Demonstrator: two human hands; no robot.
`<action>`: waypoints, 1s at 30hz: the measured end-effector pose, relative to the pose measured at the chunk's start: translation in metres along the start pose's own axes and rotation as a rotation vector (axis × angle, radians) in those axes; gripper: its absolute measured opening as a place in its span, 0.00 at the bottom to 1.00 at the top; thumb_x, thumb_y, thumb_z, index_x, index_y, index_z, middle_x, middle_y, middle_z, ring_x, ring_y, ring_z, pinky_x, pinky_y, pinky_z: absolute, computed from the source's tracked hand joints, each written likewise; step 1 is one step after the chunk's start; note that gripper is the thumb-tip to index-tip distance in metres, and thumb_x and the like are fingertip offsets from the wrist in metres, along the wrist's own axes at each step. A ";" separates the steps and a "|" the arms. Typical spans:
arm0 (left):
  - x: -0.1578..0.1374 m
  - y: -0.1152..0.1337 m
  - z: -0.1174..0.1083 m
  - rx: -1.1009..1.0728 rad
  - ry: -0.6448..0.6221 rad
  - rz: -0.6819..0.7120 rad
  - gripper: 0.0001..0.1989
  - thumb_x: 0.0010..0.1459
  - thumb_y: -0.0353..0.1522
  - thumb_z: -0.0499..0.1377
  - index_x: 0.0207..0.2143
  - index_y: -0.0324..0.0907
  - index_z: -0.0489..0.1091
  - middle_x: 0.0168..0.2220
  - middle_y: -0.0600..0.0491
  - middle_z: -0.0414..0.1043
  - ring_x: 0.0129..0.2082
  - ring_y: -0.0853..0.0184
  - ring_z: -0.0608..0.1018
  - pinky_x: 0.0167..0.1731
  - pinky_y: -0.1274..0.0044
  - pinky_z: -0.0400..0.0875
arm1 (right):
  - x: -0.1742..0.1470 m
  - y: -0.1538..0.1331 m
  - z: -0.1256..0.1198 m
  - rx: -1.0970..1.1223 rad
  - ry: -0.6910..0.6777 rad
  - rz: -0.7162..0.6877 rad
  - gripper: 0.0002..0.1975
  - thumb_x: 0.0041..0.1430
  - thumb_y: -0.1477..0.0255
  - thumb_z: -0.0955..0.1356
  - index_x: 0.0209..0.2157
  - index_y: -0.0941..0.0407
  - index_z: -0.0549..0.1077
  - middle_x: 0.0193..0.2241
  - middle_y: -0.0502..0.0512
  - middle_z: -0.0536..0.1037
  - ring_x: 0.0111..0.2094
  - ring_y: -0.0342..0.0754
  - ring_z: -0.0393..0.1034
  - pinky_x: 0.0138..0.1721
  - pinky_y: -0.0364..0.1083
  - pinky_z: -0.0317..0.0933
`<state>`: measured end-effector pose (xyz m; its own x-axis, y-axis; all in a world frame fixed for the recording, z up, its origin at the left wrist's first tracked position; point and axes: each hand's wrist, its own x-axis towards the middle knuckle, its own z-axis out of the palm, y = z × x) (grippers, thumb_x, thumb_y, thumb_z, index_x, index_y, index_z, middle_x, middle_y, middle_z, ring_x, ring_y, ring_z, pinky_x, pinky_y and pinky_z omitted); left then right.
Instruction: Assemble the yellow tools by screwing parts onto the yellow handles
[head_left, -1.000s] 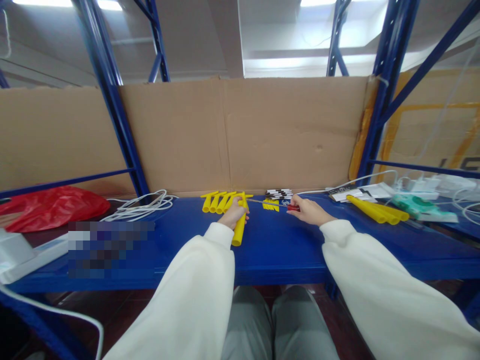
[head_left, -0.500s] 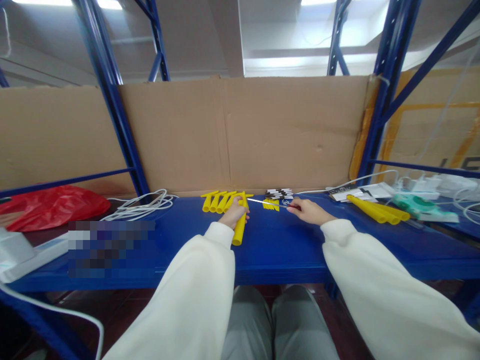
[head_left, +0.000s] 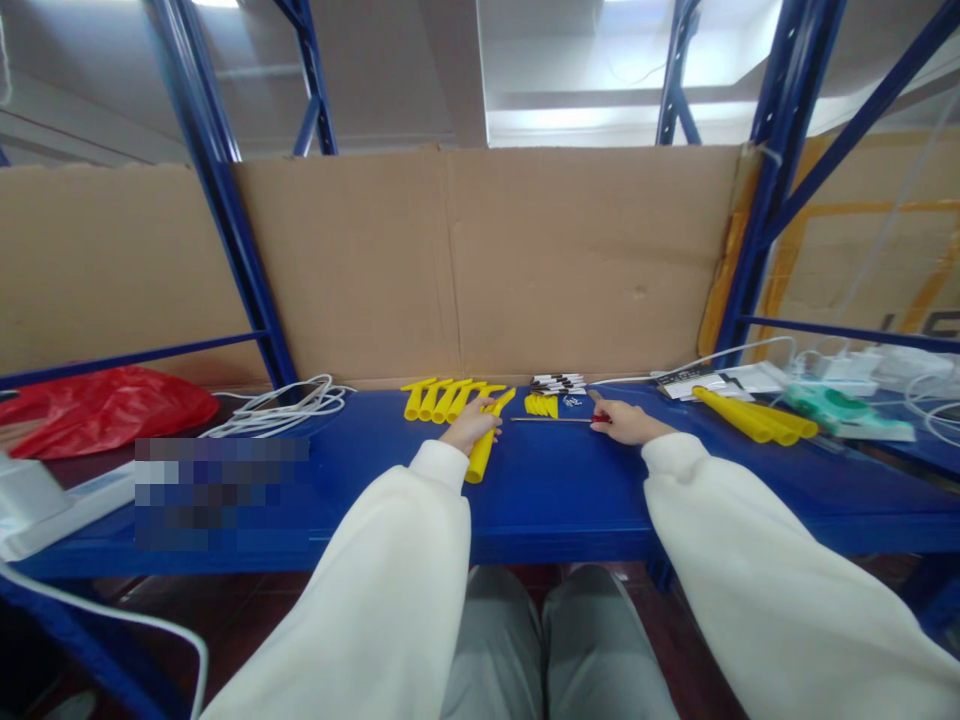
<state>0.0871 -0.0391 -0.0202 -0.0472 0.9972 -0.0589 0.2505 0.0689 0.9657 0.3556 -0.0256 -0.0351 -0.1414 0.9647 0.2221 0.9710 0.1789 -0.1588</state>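
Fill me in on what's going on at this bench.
A person's left hand holds a yellow tube-shaped piece over the blue table. Their right hand has a red-handled screwdriver, its shaft pointing toward the left hand. Similar yellow pieces lie in a row beside that hand; small yellow strips and black-and-white items lie near the cardboard.

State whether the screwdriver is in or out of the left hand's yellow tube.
Out: the screwdriver has its tip showing, with blue tabletop visible between it and the yellow tube.
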 end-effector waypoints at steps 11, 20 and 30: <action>0.001 -0.002 0.000 0.121 0.012 0.096 0.19 0.47 0.20 0.63 0.43 0.41 0.73 0.30 0.52 0.74 0.33 0.64 0.78 0.29 0.80 0.70 | -0.002 0.010 -0.008 -0.174 -0.052 0.152 0.08 0.61 0.71 0.64 0.38 0.53 0.76 0.45 0.63 0.77 0.50 0.61 0.69 0.45 0.62 0.65; 0.005 -0.007 0.002 0.119 -0.052 0.143 0.15 0.51 0.25 0.62 0.43 0.42 0.74 0.36 0.50 0.78 0.38 0.62 0.80 0.41 0.75 0.74 | -0.003 0.008 -0.011 -0.107 -0.136 0.250 0.19 0.63 0.73 0.60 0.52 0.52 0.73 0.54 0.61 0.75 0.57 0.61 0.66 0.58 0.70 0.53; 0.012 -0.012 0.003 0.069 -0.012 0.189 0.12 0.50 0.24 0.61 0.38 0.41 0.77 0.41 0.45 0.79 0.45 0.57 0.79 0.48 0.67 0.73 | -0.001 0.009 -0.003 -0.061 -0.168 0.248 0.28 0.65 0.68 0.59 0.67 0.49 0.58 0.65 0.59 0.64 0.68 0.62 0.49 0.62 0.75 0.37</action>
<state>0.0865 -0.0275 -0.0333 0.0184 0.9929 0.1179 0.3199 -0.1176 0.9401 0.3653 -0.0252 -0.0343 0.0766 0.9969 0.0205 0.9889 -0.0733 -0.1296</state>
